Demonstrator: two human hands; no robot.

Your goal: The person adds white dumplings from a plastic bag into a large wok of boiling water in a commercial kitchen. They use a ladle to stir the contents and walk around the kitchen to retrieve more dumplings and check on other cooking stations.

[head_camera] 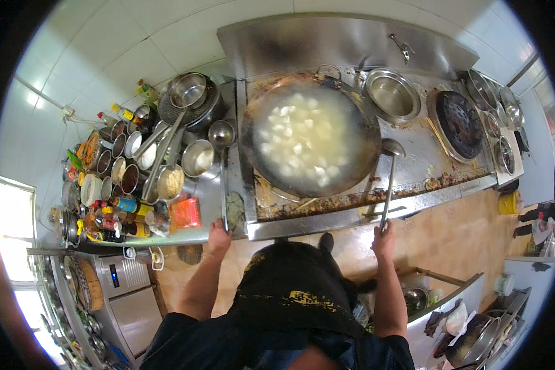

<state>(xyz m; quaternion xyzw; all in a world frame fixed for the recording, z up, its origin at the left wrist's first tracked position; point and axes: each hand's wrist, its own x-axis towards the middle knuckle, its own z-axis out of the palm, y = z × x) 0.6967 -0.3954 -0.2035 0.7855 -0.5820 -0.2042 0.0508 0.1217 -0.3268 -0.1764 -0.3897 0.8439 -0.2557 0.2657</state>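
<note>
A large wok (254, 171) sits on the stove, with many white pieces in cloudy, steaming liquid (323, 138). My right hand (384, 243) grips the handle end of a steel ladle (394, 147); its bowl is beside the wok's right rim. In my left hand (219, 237) is the handle end of another steel ladle (221, 134), whose bowl lies on the counter left of the wok. A grey-green cloth (235, 212) is right beside my left hand. Close by on the counter are a red packet (185, 212) and a steel bowl with white contents (198, 158).
Seasoning bowls and bottles (134, 206) crowd the left counter, below long-handled strainers (188, 90). A steel pot (392, 96) stands right of the wok, and a blackened round lid or pan (459, 124) farther right. Food scraps line the stove's front edge. A person stands at the far right.
</note>
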